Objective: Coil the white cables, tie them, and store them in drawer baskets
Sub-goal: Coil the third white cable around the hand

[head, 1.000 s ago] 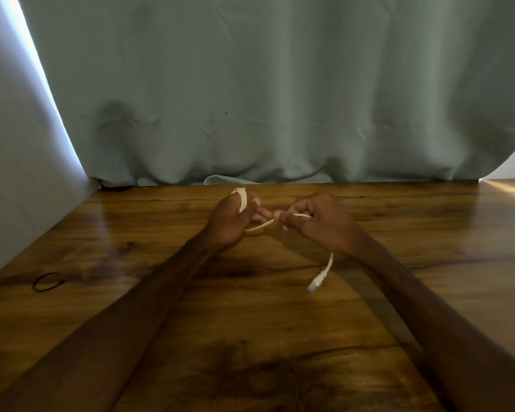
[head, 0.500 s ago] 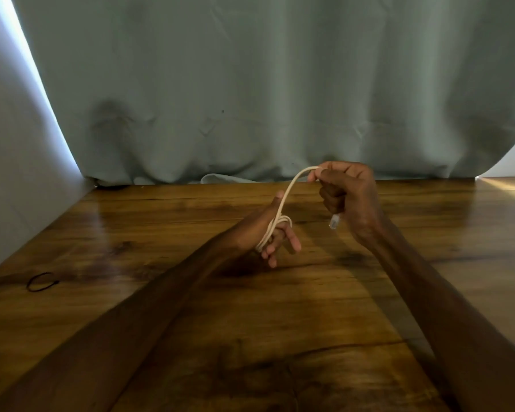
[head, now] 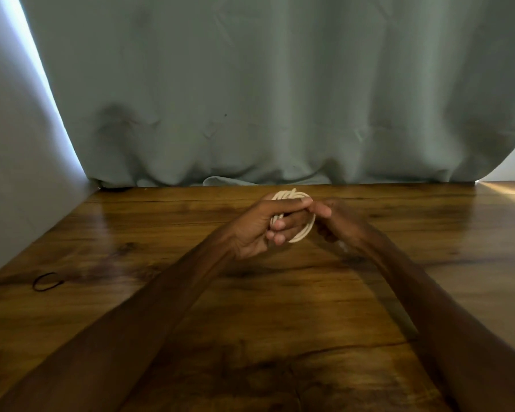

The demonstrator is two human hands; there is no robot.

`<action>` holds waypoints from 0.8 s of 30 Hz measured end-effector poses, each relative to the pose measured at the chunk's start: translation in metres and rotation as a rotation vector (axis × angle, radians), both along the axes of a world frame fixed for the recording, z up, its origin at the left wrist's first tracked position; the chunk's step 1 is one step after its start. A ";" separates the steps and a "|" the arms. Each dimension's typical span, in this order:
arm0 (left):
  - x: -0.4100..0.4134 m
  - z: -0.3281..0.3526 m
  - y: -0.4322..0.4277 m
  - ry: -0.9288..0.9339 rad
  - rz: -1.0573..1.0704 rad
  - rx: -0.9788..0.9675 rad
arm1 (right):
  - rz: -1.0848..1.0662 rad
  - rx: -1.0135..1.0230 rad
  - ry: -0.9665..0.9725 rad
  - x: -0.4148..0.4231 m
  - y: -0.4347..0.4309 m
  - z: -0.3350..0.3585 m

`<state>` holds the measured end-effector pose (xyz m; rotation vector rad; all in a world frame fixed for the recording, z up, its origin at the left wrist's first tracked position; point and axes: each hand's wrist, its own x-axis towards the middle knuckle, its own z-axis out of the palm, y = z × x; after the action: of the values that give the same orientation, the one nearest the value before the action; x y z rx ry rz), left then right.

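A white cable (head: 305, 231) is wound into a small round coil around the fingers of my left hand (head: 263, 226), which is closed on it above the wooden table (head: 250, 307). My right hand (head: 338, 220) touches the coil from the right, its thumb and fingers pinched at the coil's upper edge. The cable's plug end is hidden behind the hands. A thin black elastic loop (head: 46, 281) lies flat on the table far to the left, apart from both hands.
A grey-green curtain (head: 280, 99) hangs along the table's far edge. A pale wall (head: 18, 162) borders the left side. Bright light falls on the table's far right corner (head: 506, 190). No drawer or basket is in view.
My right hand has come down from its raised position and brought the loose end to my left hand. The strand that hung free is now part of the coil.
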<state>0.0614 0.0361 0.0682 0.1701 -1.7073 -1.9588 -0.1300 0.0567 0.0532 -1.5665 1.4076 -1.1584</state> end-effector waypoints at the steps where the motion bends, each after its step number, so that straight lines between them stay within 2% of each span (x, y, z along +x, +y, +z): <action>1: 0.001 0.001 0.000 0.022 0.038 0.020 | 0.049 0.033 0.021 0.006 0.000 -0.007; 5: 0.006 0.003 -0.007 0.112 0.140 0.123 | 0.166 0.044 0.267 0.026 0.005 -0.017; 7: 0.009 0.002 -0.014 0.135 0.174 0.130 | 0.201 0.043 0.277 0.034 0.009 -0.015; 9: 0.010 -0.003 -0.023 0.136 0.263 0.140 | 0.248 -0.006 0.341 0.040 0.010 -0.014; 12: 0.010 -0.013 -0.033 0.087 0.450 0.151 | 0.276 -0.136 0.577 0.045 0.007 -0.016; 15: 0.011 -0.020 -0.041 0.001 0.630 0.118 | 0.340 -0.198 0.754 0.052 0.009 -0.015; 18: 0.011 -0.027 -0.043 -0.182 0.741 0.001 | 0.362 -0.249 0.873 0.057 0.016 -0.009; 21: 0.013 -0.034 -0.041 -0.400 0.715 -0.178 | 0.382 -0.332 0.903 0.057 0.023 0.000; 24: 0.016 -0.030 -0.031 -0.476 0.629 -0.269 | 0.330 -0.507 0.946 0.052 0.022 0.007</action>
<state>0.0777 0.0048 0.0385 1.0047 -1.8727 -1.2706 -0.0782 0.0787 0.0597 -2.8185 1.3356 -0.5798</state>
